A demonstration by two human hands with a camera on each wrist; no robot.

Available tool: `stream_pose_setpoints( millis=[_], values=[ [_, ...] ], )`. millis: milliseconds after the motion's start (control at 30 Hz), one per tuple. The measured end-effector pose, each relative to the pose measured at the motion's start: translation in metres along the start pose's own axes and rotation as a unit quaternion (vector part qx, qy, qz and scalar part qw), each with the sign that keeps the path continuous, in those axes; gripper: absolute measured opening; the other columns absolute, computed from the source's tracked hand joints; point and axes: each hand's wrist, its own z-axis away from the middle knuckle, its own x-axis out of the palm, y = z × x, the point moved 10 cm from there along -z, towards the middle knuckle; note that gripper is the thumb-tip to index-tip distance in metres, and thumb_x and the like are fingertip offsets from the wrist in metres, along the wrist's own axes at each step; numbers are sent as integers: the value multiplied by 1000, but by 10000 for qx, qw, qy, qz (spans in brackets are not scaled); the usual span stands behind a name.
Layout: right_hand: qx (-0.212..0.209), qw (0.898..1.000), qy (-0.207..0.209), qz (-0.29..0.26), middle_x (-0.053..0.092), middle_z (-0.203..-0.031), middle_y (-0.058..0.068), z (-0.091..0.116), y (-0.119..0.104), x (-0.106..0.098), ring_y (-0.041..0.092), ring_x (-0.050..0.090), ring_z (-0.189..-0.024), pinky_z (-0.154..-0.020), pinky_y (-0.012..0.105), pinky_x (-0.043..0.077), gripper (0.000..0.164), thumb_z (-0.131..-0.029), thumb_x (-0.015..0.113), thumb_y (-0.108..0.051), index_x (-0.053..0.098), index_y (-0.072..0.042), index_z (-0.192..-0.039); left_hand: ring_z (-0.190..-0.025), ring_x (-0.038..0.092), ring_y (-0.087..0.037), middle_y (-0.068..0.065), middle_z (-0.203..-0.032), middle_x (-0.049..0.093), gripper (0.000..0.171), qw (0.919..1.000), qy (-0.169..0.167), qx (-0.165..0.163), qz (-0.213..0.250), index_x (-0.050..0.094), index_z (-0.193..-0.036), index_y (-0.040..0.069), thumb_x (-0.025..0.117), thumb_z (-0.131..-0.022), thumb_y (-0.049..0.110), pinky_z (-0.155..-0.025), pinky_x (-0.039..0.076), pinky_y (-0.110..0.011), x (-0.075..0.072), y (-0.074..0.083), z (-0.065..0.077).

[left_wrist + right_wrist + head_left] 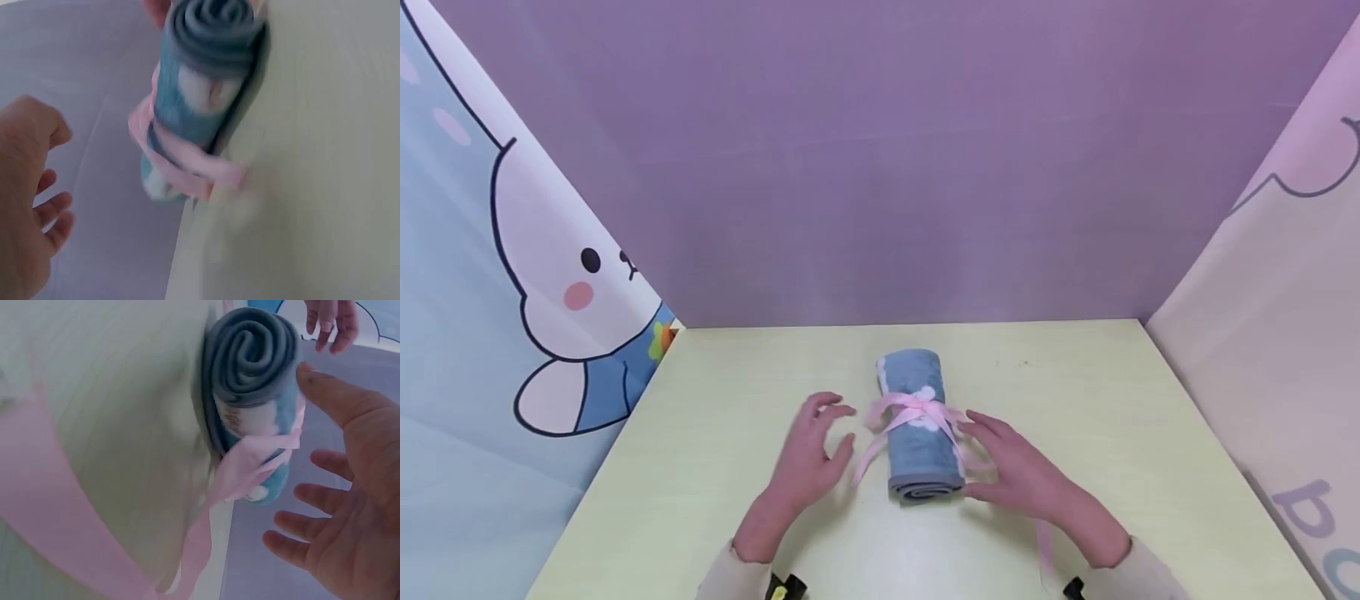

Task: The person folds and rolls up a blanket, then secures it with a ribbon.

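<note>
A rolled blue fleece cloth [917,454] with white patches lies lengthwise on the table, its spiral end towards me. Round its middle runs a pink ribbon [914,407], tied on top in what looks like a bow. My left hand [808,454] hovers left of the roll, apart from it, fingers loosely bent and holding nothing. On the other side, my right hand [1026,473] is spread close to the roll. Its thumb [331,394] is by the roll's near end; whether it touches, I cannot tell. A long ribbon tail [200,550] trails beneath the right hand.
The pale yellow table [700,500] meets a purple backdrop [895,208] at its far edge. A cloth with a cartoon rabbit [580,292] hangs on the left, and a pale printed cloth [1285,333] on the right.
</note>
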Motion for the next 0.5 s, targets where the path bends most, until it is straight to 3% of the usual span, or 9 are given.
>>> stream_pose_setpoints(
  millis=[100,167,233,333,500],
  values=[
    [-21,9992,-12,408,30,-154,13,-6,-1,7,36,38,-133,-100,55,39,101,-68,89,-38,36,-14,-150,-126,45,-30,-13,-141,44,58,9918,-1242,-256,152,53,-133,12,73,-84,35,-98,41,-51,38,16,6],
    [-54,9981,-61,606,29,-154,16,-9,-1,12,38,38,-132,-99,57,38,107,-65,90,-40,33,-15,-152,-130,42,-31,-13,-150,35,81,9772,-2047,-480,306,40,-146,13,76,-81,44,-101,39,-51,64,24,13],
    [-166,9975,-158,669,29,-154,16,-12,-3,19,37,39,-132,-99,56,39,107,-65,89,-42,32,-15,-152,-131,41,-31,-13,-154,26,95,9636,-2544,-699,441,28,-152,14,79,-78,46,-101,40,-48,84,26,19],
    [-437,9969,-241,616,31,-153,19,-18,-7,28,37,40,-132,-97,55,41,104,-67,88,-43,35,-8,-150,-130,43,-31,-11,-156,22,97,9575,-2662,-921,617,26,-152,15,84,-76,36,-99,43,-44,100,23,19],
    [-443,9969,-233,609,32,-152,19,-21,-8,33,37,40,-132,-98,53,42,103,-68,87,-44,36,-6,-149,-130,43,-31,-10,-156,24,92,9620,-2536,-813,607,31,-150,15,83,-76,34,-100,42,-43,106,18,16]
  ],
)
